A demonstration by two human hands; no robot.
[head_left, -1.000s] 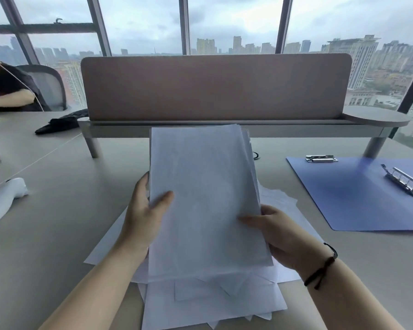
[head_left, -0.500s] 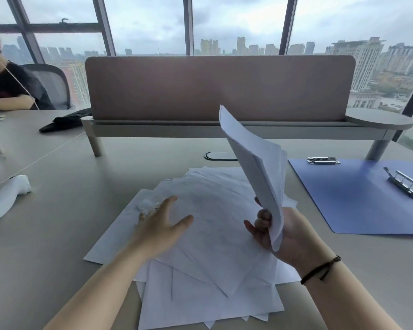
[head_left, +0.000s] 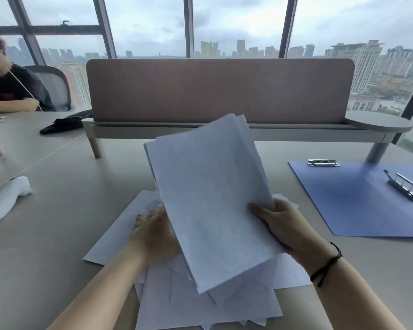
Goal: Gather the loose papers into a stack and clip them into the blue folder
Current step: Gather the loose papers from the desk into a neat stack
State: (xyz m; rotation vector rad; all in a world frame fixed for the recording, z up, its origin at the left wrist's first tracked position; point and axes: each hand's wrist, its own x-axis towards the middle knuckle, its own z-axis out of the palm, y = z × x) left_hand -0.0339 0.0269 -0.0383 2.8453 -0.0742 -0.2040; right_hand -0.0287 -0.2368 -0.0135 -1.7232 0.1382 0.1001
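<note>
A bundle of white papers is raised above the desk, tilted with its top leaning away. My right hand grips its right edge, thumb on the front sheet. My left hand lies on the loose papers spread on the desk, partly hidden behind the raised bundle; its fingers look straight. The blue folder lies open and flat at the right, with a metal lever clip on it and a second metal clip at its far edge.
A brown desk divider on a shelf runs across the back. A white handheld device lies at the left. A dark cloth and a seated person are at the far left.
The bundle in my right hand swung from edge-on back toward the middle, now facing me over the loose sheets. My left hand slid under and behind it, staying on the spread papers.
</note>
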